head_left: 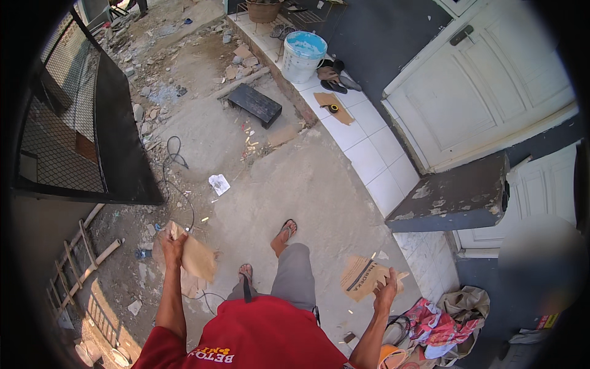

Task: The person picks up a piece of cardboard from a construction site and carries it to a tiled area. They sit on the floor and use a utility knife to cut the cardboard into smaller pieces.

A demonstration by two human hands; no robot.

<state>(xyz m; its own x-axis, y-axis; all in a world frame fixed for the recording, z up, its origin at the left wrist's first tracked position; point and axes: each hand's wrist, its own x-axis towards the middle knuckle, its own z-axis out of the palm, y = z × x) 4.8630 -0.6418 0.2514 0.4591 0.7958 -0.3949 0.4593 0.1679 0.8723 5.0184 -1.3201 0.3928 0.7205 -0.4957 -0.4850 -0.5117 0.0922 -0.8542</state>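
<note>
My left hand (174,246) is closed around a folded piece of brown paper (200,258), held out over the ground left of my legs. On the other side, my right hand (386,289) grips a second piece of brown paper (357,280) with dark print and uneven, torn-looking edges. The two pieces are well apart. Behind the left one, a paler sheet shows in part; whether that hand also holds it I cannot tell.
A black step stool (255,104) stands ahead. On the white tiled ledge (372,157) are a paint-stained bucket (303,58) and a tape measure (333,108) on cardboard. A cable (165,178), a bamboo ladder (92,264), a mesh gate (74,111) and a heap of sacks (439,326) surround me.
</note>
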